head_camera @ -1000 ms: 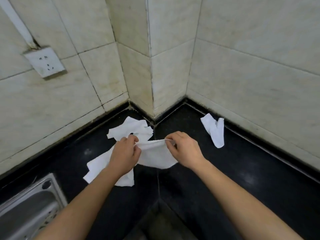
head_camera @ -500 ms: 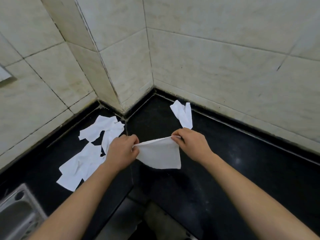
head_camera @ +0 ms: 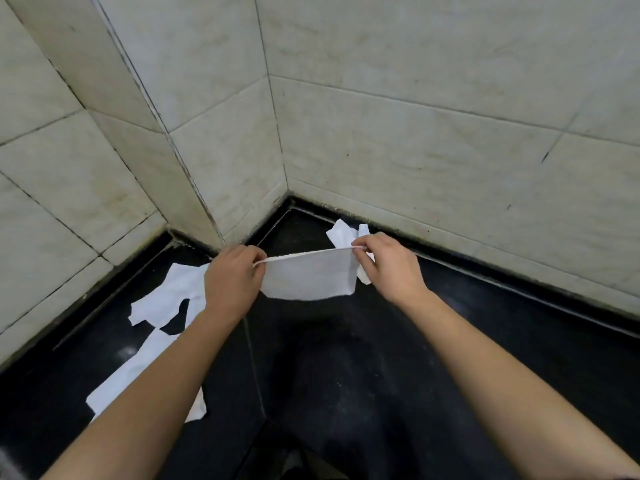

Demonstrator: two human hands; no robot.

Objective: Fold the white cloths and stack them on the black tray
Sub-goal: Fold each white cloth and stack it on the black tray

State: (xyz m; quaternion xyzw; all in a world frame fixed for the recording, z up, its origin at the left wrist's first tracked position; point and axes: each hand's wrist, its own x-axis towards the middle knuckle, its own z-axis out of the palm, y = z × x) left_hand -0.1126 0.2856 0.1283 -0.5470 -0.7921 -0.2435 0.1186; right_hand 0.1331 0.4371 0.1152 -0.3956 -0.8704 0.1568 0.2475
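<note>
A folded white cloth (head_camera: pixel 308 277) hangs stretched in the air above the black counter (head_camera: pixel 398 358). My left hand (head_camera: pixel 231 282) pinches its left top corner and my right hand (head_camera: pixel 389 266) pinches its right top corner. Several unfolded white cloths (head_camera: pixel 166 299) lie spread on the counter to the left, partly hidden under my left forearm. Another crumpled white cloth (head_camera: pixel 341 233) lies by the back wall, just behind my right hand. No black tray shows in this view.
Tiled walls (head_camera: pixel 415 133) close the counter in at the back and left, with a protruding tiled corner (head_camera: pixel 194 188) between them. A seam (head_camera: pixel 254 368) runs down the counter's middle.
The view has swung right, so the sink and the wall socket are out of view. Both hands have carried the cloth right and pulled its top edge out longer.
</note>
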